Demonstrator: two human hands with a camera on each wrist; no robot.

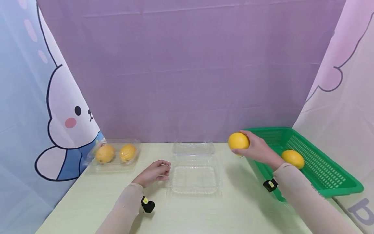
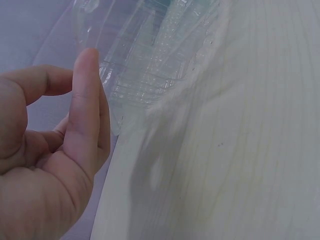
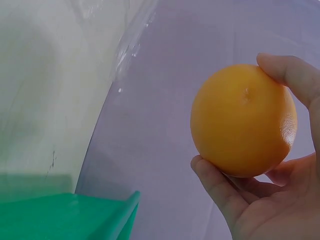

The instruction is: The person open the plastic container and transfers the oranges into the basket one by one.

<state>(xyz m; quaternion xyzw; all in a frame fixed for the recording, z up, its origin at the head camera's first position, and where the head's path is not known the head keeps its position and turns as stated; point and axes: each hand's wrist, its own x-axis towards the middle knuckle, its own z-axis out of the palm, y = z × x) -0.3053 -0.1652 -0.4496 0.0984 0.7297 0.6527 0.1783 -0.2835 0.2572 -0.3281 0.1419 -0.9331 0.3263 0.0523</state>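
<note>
My right hand [image 1: 260, 151] holds an orange [image 1: 238, 141] in the air beside the left rim of a green basket [image 1: 330, 177]. In the right wrist view, the thumb and fingers grip the orange [image 3: 235, 125] from opposite sides. A clear plastic clamshell box [image 1: 194, 191] lies with its lid raised at the middle of the table, nothing inside it. My left hand [image 1: 153, 174] is at the left edge of this box, fingers loosely bent. The left wrist view shows the box [image 2: 145, 65] just behind the fingertips; whether they touch it I cannot tell.
Another orange [image 1: 293, 159] lies in the green basket at the right. A second clear box [image 1: 128, 167] at the far left contains two oranges. The pale table [image 1: 198, 214] ends at a purple cloth [image 1: 190, 81], with printed cloths on both sides.
</note>
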